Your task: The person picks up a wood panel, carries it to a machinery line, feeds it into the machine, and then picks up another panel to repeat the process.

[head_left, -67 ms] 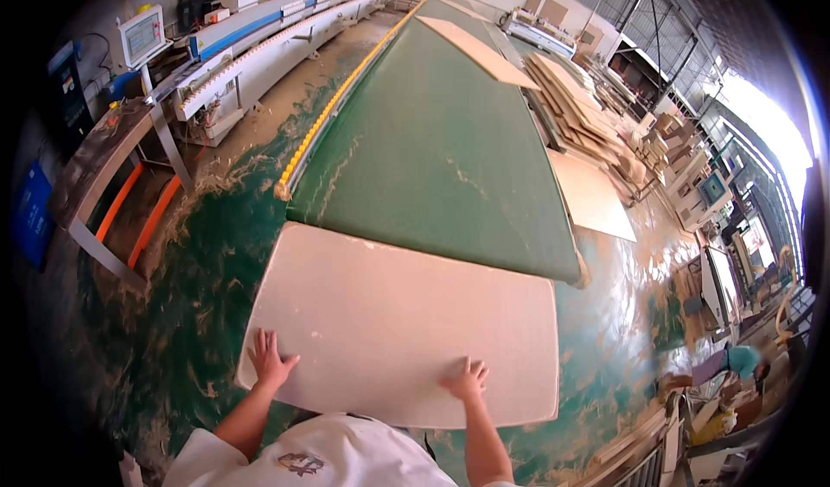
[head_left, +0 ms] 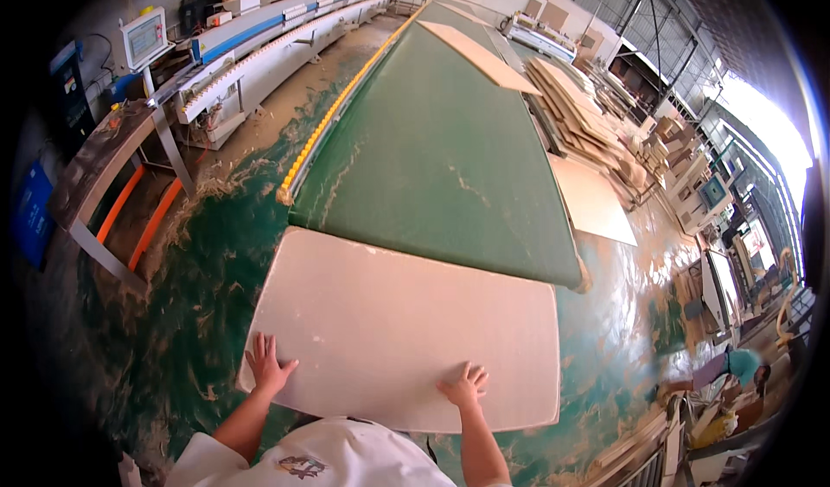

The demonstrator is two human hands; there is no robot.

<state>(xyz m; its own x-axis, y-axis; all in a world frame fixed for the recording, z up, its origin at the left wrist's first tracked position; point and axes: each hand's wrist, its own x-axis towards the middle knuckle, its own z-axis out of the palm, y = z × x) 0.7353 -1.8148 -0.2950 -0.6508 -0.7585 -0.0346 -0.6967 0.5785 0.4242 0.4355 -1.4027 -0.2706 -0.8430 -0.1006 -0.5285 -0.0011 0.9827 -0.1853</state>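
A pale beige rectangular board (head_left: 389, 331) with rounded corners lies flat before me, its far edge against the near end of a long green conveyor belt (head_left: 432, 184). My left hand (head_left: 270, 368) is open, fingers spread on the board's top near its left edge. Toward the right of the same surface rests my right hand (head_left: 464, 386), also open with the fingers apart. Neither hand is closed round anything. The board's underside and whatever supports it are hidden.
Yellow rollers (head_left: 333, 107) line the belt's left side. A wooden panel (head_left: 475, 55) lies across its far right edge, near stacked boards (head_left: 575, 111). At left stand a dark-topped bench (head_left: 104, 154) and a long machine (head_left: 285, 42). Another person (head_left: 739, 366) bends down at lower right.
Both hands stay spread on the board. The board, belt and hands sit very slightly lower in the picture; little else differs.
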